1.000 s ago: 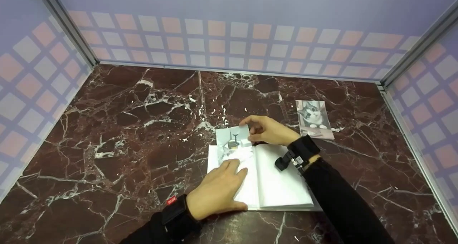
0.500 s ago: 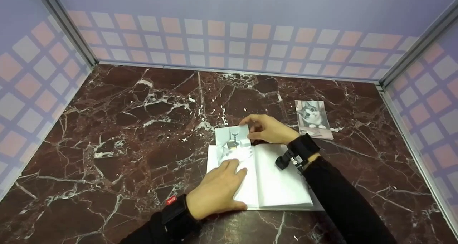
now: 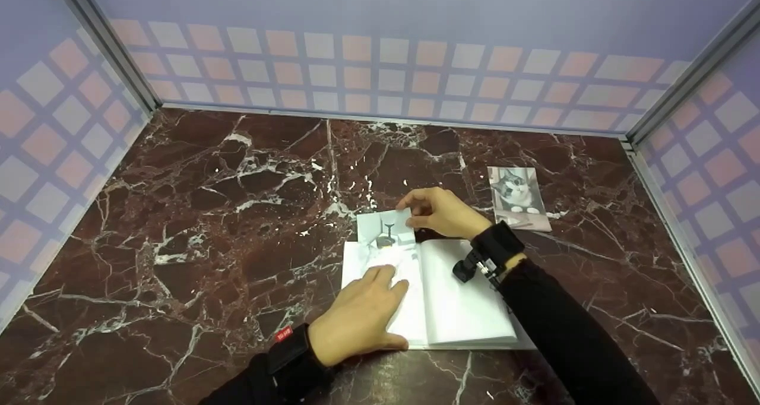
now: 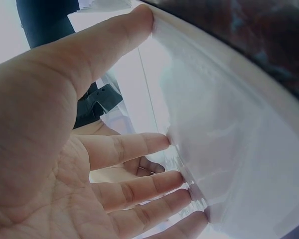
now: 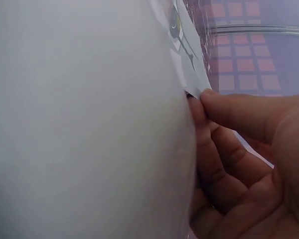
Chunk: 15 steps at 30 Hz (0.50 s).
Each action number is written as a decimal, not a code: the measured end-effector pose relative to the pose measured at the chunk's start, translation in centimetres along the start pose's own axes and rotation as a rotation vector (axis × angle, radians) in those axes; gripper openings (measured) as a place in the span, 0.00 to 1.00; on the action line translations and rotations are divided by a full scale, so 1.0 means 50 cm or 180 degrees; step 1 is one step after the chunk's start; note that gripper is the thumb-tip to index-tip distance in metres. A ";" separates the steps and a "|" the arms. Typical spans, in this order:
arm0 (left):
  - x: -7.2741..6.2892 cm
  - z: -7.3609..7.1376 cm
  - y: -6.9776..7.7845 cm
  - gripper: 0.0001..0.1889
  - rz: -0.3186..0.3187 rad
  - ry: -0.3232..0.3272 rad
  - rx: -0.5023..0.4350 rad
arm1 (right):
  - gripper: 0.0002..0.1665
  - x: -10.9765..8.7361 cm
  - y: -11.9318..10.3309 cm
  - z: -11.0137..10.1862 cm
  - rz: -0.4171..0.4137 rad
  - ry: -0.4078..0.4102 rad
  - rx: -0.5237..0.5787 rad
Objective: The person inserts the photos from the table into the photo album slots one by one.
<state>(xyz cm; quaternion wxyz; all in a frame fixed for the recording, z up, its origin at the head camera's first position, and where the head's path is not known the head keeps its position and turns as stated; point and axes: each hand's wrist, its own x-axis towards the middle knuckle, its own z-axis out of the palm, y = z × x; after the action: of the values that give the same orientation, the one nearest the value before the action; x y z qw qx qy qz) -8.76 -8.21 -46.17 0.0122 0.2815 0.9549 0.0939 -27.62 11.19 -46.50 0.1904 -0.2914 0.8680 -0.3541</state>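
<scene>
An open photo album (image 3: 472, 298) with white pages lies in front of me. On its left page is a photo card (image 3: 371, 224) with a grey and white picture, its top edge sticking out past the page. My right hand (image 3: 442, 212) pinches the card's upper right corner between thumb and finger; the right wrist view shows this pinch on the photo card (image 5: 192, 59) up close. My left hand (image 3: 359, 316) rests on the left page, fingers fairly straight, fingertips touching the clear, glossy page surface (image 4: 214, 139). Glare and the left hand hide the card's lower part.
A second photo card (image 3: 518, 197) with a cat on it lies on the dark red marble tabletop (image 3: 237, 215), to the right behind the album. Low purple wall panels (image 3: 386, 13) with pink and white squares enclose the table's back and sides.
My right hand has shifted very slightly at the card's corner, keeping its pinch. The left hand stays on the page, and the cat card lies where it was.
</scene>
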 end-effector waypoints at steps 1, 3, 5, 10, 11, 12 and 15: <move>0.000 0.000 0.000 0.45 0.0003 0.0006 -0.0005 | 0.19 0.000 0.000 0.000 -0.0002 -0.0013 0.0002; -0.001 -0.001 0.001 0.45 0.0000 0.0002 -0.0007 | 0.19 -0.001 0.001 0.001 0.0007 -0.0038 0.0011; -0.001 -0.002 0.001 0.45 -0.0008 -0.0017 -0.0010 | 0.18 -0.001 0.003 0.001 0.0004 -0.0062 0.0013; 0.000 0.000 0.000 0.45 -0.0017 -0.0039 -0.0021 | 0.17 -0.001 0.006 0.003 -0.0014 -0.0114 -0.0001; 0.000 0.000 0.000 0.45 -0.0019 -0.0041 -0.0019 | 0.17 -0.001 0.006 0.003 -0.0021 -0.0122 -0.0006; 0.000 0.000 0.000 0.45 -0.0022 -0.0044 -0.0016 | 0.17 -0.001 0.006 0.003 -0.0029 -0.0131 -0.0008; 0.000 0.001 -0.001 0.45 -0.0033 -0.0057 -0.0017 | 0.17 -0.002 0.005 0.004 -0.0038 -0.0156 -0.0013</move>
<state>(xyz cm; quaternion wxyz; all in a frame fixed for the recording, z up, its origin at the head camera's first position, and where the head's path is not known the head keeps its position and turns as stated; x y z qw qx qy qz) -8.80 -8.23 -46.23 0.0220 0.2774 0.9559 0.0939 -27.55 11.28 -46.80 0.2090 -0.3055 0.8620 -0.3463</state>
